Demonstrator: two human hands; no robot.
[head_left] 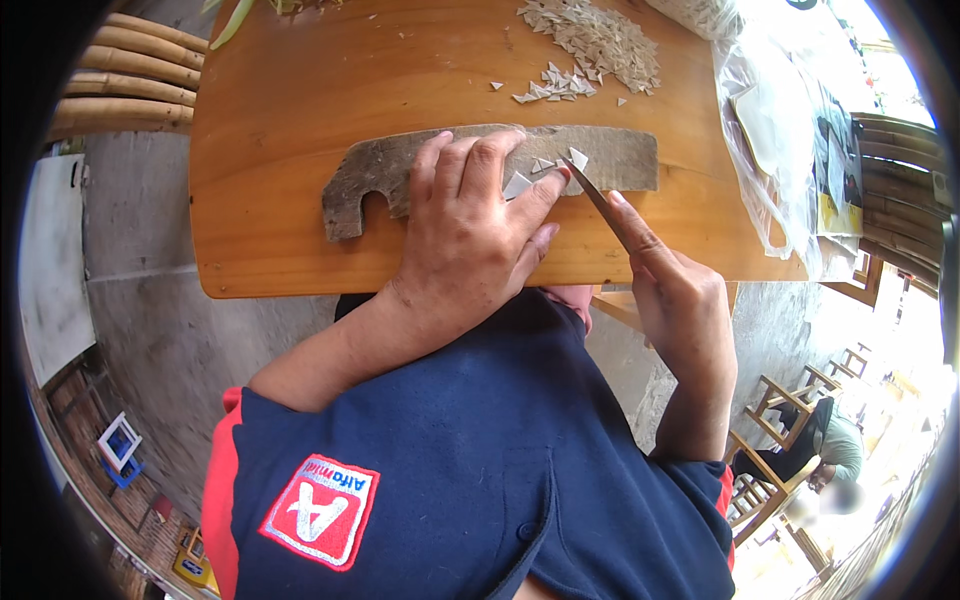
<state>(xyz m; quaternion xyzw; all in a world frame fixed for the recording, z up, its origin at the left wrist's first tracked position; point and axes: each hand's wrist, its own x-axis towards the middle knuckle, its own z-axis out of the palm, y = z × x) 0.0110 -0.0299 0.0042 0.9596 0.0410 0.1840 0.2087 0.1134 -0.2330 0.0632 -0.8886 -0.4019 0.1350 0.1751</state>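
Observation:
A worn wooden board (pixel 620 158) with a notch at its left end lies on the wooden table. My left hand (pixel 455 225) rests over the board's middle, fingers bent, its thumb and fingertips pinning down a thin white strip (pixel 517 186). Most of that strip is hidden under the hand. In my right hand (pixel 685 305) is a knife (pixel 603 208), gripped by its handle with the index finger along the back. The blade's tip meets the board close to my left thumb. Small white cut pieces (pixel 579 158) lie beside the tip.
Beyond the board, a heap of small white pieces (pixel 605 45) spreads over the table (pixel 280 200), with a smaller cluster (pixel 555 86) nearer. A clear plastic bag (pixel 760 140) covers the table's right edge. Bamboo seats flank the table. At lower right another person (pixel 842 440) sits among wooden stools.

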